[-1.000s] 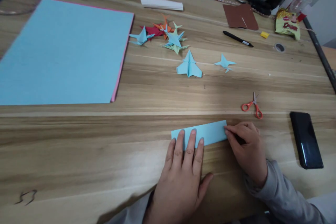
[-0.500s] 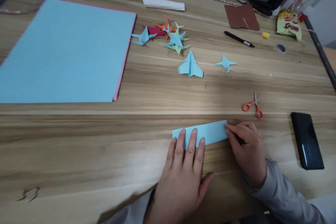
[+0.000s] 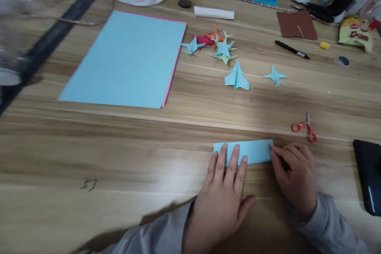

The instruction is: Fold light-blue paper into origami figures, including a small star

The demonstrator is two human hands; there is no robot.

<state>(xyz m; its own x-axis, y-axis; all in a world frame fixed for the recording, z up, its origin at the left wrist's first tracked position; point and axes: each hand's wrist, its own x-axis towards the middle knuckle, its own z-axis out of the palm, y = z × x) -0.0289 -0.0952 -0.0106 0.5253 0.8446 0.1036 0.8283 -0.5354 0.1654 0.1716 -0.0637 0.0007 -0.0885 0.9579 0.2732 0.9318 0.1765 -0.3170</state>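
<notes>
A folded strip of light blue paper (image 3: 258, 151) lies on the wooden table in front of me. My left hand (image 3: 224, 190) rests flat on its left half, fingers stretched out and slightly apart, pressing it down. At the strip's right end, my right hand (image 3: 297, 174) pinches the edge between thumb and forefinger, its other fingers curled. Small scissors with orange handles (image 3: 308, 127) lie just beyond my right hand. Farther back are a blue paper plane (image 3: 237, 76) and a small blue paper crane (image 3: 275, 75).
Large blue sheets (image 3: 127, 59) with a pink one beneath lie at the left. Several folded paper cranes (image 3: 224, 49) cluster behind the plane. A black pen (image 3: 291, 49), brown paper (image 3: 297, 25) and a snack packet (image 3: 355, 33) are at the back right; a black phone (image 3: 369, 176) lies at the right.
The view has swung to the left, so everything appears farther right and more of the table's left side shows. Both hands keep nearly the same places on the paper strip.
</notes>
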